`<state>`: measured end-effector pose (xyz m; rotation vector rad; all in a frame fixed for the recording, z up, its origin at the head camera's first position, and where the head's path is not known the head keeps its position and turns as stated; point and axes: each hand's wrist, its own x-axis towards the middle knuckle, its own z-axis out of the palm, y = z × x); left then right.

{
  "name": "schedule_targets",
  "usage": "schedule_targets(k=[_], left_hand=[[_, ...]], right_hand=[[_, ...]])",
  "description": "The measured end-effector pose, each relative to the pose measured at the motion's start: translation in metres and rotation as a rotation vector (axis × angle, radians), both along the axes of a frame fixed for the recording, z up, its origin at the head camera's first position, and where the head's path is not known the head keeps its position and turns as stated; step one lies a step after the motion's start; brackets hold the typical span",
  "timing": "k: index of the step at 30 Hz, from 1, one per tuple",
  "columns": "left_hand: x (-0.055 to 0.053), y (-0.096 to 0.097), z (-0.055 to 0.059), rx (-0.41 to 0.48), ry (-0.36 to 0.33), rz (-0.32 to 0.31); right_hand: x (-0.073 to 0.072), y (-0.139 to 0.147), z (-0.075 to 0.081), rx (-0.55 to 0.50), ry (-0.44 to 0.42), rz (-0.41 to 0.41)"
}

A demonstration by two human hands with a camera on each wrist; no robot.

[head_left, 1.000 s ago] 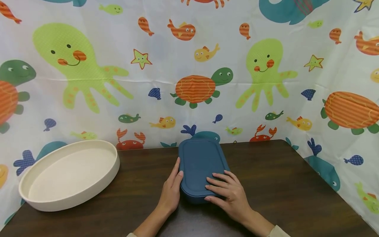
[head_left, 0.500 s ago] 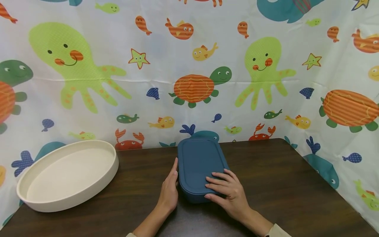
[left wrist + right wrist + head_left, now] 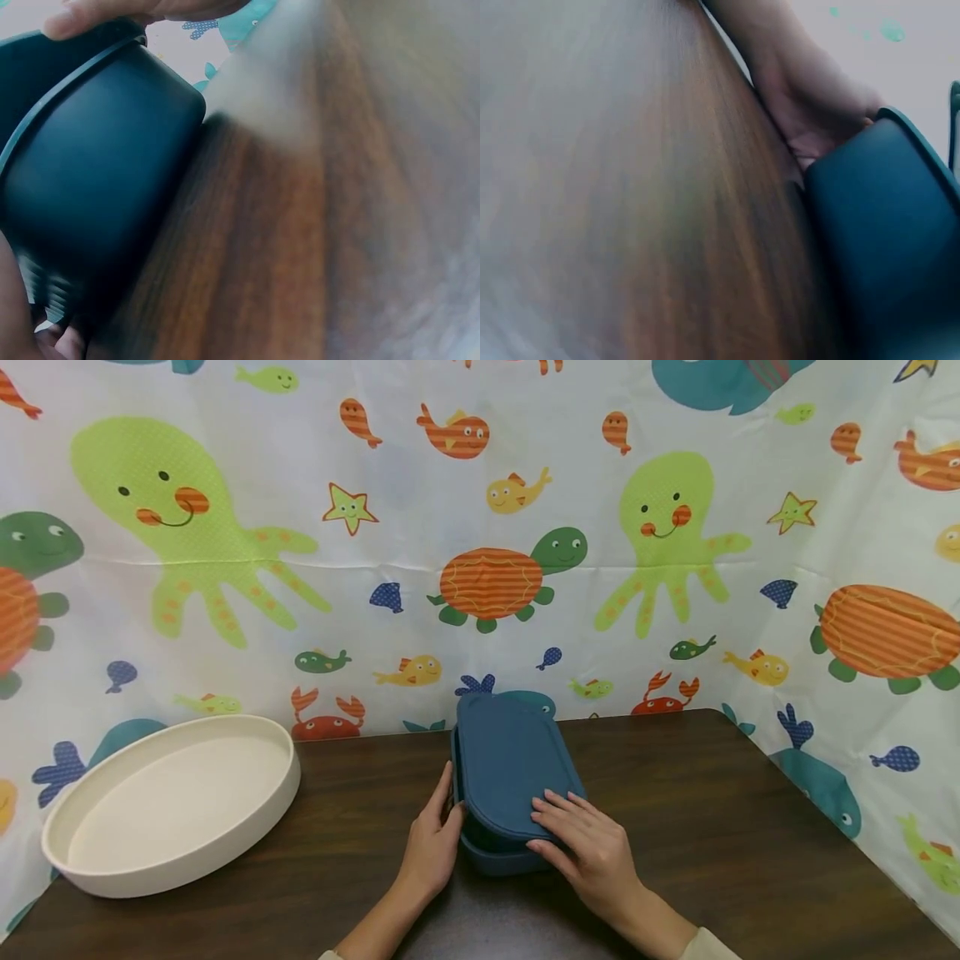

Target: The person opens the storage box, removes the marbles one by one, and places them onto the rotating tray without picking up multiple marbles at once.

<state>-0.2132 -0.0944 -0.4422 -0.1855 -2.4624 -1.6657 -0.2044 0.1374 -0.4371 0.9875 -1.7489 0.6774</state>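
Note:
A dark blue rectangular box point(image 3: 506, 863) stands on the dark wooden table in front of me. Its matching blue lid point(image 3: 517, 768) is raised and tilted, leaving a dark gap along the near end and left side. My left hand point(image 3: 427, 852) holds the box's left side, thumb by the rim. My right hand point(image 3: 588, 852) pinches the lid's near right corner, thumb at the edge and fingers on top. The left wrist view gives the box's outer wall point(image 3: 97, 157) close up. What lies inside is hidden by the lid.
A large round cream tray point(image 3: 168, 810) with a raised rim stands on the left of the table point(image 3: 750, 843). A white curtain point(image 3: 405, 535) printed with sea animals hangs behind the table and along its right side.
The lid, flush on the box before, is now lifted off at its near end and shifted slightly right. My right hand rose with it; my left thumb moved in to the rim.

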Motion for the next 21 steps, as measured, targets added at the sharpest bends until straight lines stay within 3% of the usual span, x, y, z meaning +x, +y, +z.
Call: schedule_targets(k=[13,17,21], left_hand=[[-0.001,0.0,0.001,0.008,0.011,-0.012],[-0.001,0.0,-0.001,0.005,0.012,-0.008],[-0.003,0.0,-0.002,0.0,0.01,-0.002]], right_hand=[[0.004,0.01,0.02,-0.095,0.106,-0.156],[0.003,0.012,0.022,-0.161,0.05,-0.223],[0.003,0.013,0.02,-0.251,-0.058,-0.226]])
